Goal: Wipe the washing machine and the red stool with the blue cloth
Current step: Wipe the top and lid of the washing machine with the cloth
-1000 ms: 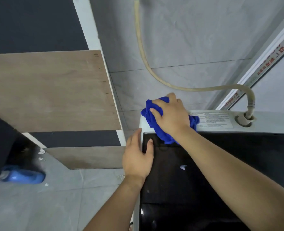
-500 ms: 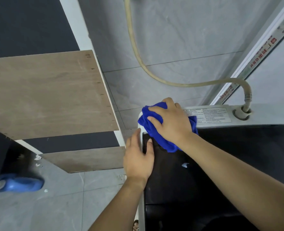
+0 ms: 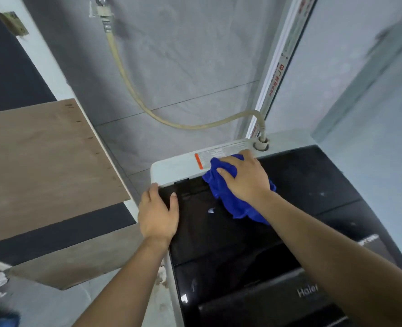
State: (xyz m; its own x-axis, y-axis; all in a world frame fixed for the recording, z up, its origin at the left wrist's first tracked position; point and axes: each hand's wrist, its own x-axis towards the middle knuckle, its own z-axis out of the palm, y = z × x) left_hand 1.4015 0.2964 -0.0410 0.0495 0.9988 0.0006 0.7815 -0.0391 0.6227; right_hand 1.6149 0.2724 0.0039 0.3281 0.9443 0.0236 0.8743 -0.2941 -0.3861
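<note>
A top-loading washing machine (image 3: 313, 185) with a black glass lid and a pale grey rear rim fills the lower right. The bunched blue cloth (image 3: 230, 201) lies at the back of the lid, partly on the grey rim beside a warning label. My right hand (image 3: 244, 178) presses down on the cloth and grips it. My left hand (image 3: 157, 213) rests flat on the lid's left rear corner, fingers apart, holding nothing. The red stool is not in view.
A beige hose (image 3: 134, 90) runs from a wall tap down to the inlet (image 3: 261, 145) at the machine's back rim. A wooden board (image 3: 42, 166) leans at the left. Grey tiled wall behind, a white frame (image 3: 277, 67) at the right.
My right hand has slid the blue cloth to the right along the back rim, from the left corner toward the inlet. My left hand stays on the left rear corner. The view has tilted upward.
</note>
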